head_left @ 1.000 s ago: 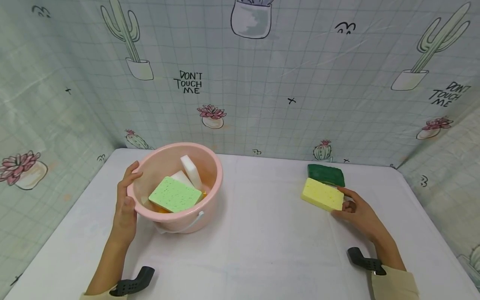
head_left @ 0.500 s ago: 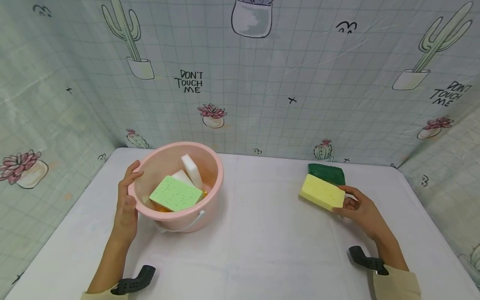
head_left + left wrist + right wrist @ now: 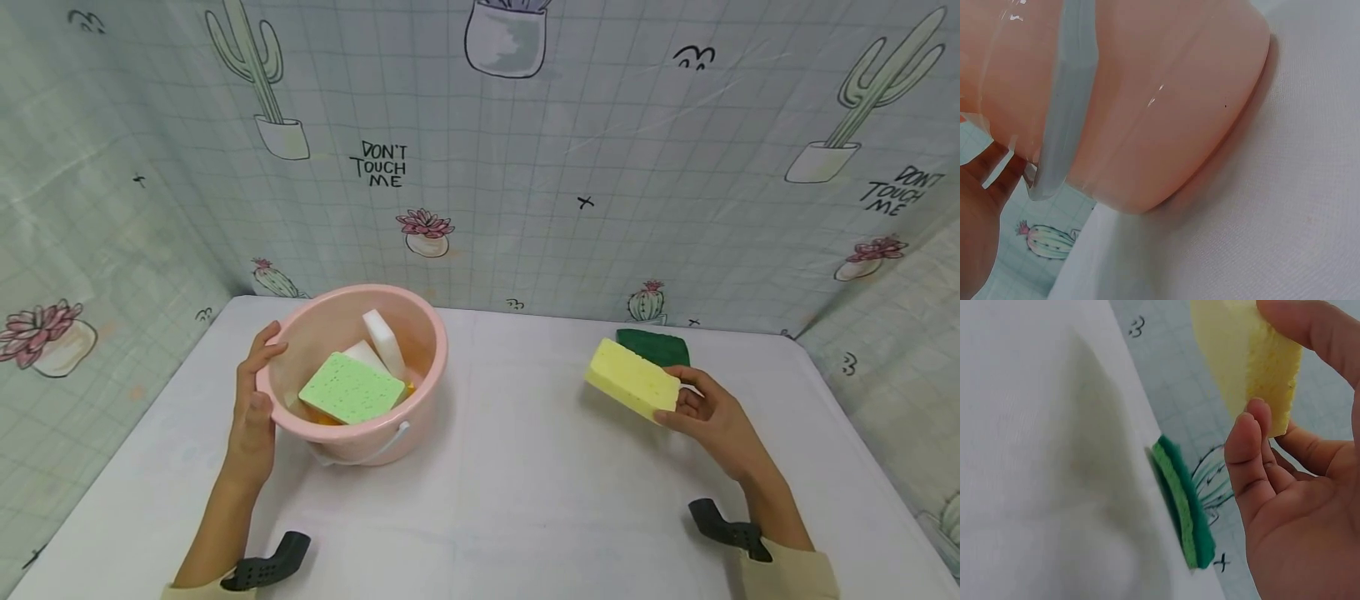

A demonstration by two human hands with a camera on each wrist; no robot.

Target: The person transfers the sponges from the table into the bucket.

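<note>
My left hand (image 3: 251, 417) holds the rim of a pink plastic bucket (image 3: 408, 429), fingers at its far left side and thumb nearer me. Inside the bucket lie a light green sponge (image 3: 351, 388) and white blocks (image 3: 384, 340), with something orange partly hidden beneath. On the right, my right hand (image 3: 708, 417) pinches one end of a yellow sponge (image 3: 630, 377) between thumb and fingers. The right wrist view shows this yellow sponge (image 3: 1272, 375) raised off the table. Behind it, a sponge with a dark green scouring side (image 3: 652, 346) lies near the table's back edge, its light green layer (image 3: 1175, 503) underneath.
A white cloth covers the table (image 3: 517, 500). Patterned curtains (image 3: 525, 183) hang behind it and at both sides. The bucket's pale handle (image 3: 375, 450) hangs down its front. Black wrist cameras sit on both forearms.
My right hand has lifted the yellow sponge and moved it slightly left, away from the dark green one. The left hand and the bucket stay where they were.
</note>
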